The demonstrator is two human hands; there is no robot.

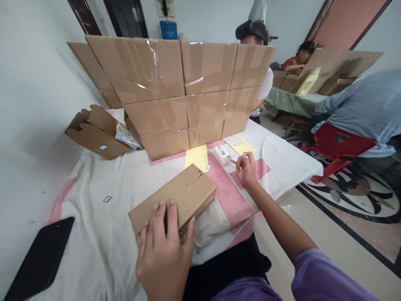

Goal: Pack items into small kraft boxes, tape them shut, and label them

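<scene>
My left hand [166, 246] lies over the near side of a closed brown carton [178, 190], fingers on its top and thumb at its side edge. My right hand [246, 167] is held over the cloth with its index finger stretched toward a small white device [222, 155], its other fingers partly curled and nothing in them. Yellow sheets lie on both sides of the device: one [196, 158] behind the carton with a small white label [208, 167] at its edge, another [246, 145] with several small labels.
A taped cardboard wall [206, 75] stands across the table's back. An open carton [94, 133] holding packets is at left, a black phone [40, 259] at near left, a small label [107, 199] on the cloth. People sit beyond; a red chair [341, 144] is at right.
</scene>
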